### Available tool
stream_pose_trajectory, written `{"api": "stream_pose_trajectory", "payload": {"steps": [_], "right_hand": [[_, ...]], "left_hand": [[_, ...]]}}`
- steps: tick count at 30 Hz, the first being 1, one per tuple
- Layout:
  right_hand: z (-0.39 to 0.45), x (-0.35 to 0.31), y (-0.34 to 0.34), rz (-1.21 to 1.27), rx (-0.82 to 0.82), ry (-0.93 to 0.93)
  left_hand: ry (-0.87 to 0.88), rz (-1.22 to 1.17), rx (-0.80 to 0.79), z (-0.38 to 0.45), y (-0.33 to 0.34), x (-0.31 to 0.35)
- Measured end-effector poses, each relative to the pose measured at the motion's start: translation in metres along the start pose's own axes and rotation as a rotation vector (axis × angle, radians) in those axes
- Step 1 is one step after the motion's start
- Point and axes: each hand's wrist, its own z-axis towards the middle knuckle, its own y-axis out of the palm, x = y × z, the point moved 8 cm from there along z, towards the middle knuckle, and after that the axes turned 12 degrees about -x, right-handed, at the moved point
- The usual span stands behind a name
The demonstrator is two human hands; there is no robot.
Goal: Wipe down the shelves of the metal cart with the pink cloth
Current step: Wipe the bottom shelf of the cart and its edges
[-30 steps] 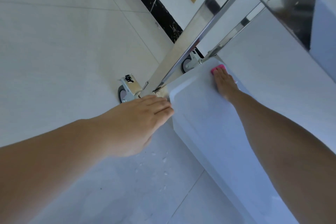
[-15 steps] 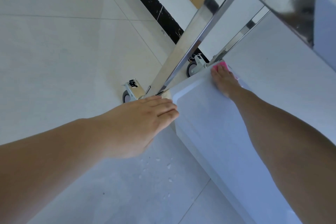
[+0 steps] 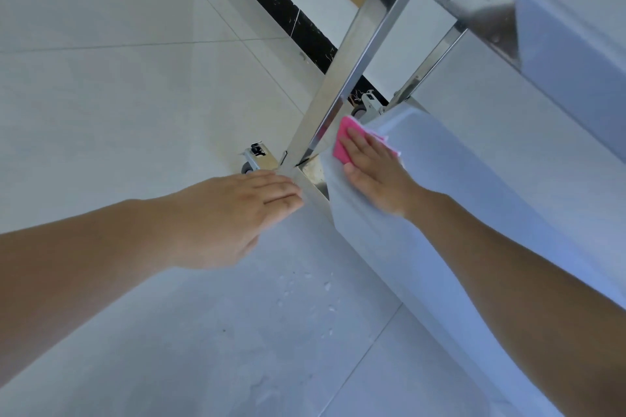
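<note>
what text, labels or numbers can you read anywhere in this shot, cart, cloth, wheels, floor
None can be read.
Metal cart: bare steel, no label or brand in view.
Pink cloth under the right hand: plain, no tag shows.
Near caster: a dark mark on its bracket, too small and blurred to tell if it is text.
Floor tiles and black marble strip: only veining, no writing.

I see the cart (image 3: 342, 78) from above: shiny metal posts slanting down to a caster (image 3: 252, 162) on the floor, with a second caster (image 3: 367, 105) farther back. Its bottom shelf (image 3: 440, 213) is a flat, pale tray with a raised rim. The pink cloth (image 3: 342, 142) lies flat on that shelf's near-left corner, just beside the front post, mostly covered.
</note>
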Motion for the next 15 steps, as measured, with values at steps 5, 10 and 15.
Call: {"api": "stream_pose_trajectory", "payload": {"steps": [5, 10, 15], "right_hand": [[-0.035, -0.062, 0.009, 0.053, 0.043, -0.157], [-0.048, -0.08, 0.012, 0.019, 0.055, -0.092], [-0.05, -0.088, 0.016, -0.094, 0.125, -0.115]], "left_hand": [[0.021, 0.089, -0.16, -0.018, -0.011, -0.013], [0.063, 0.123, -0.159, -0.015, -0.029, -0.01], [0.105, 0.061, -0.089, -0.017, -0.014, -0.004]]}}
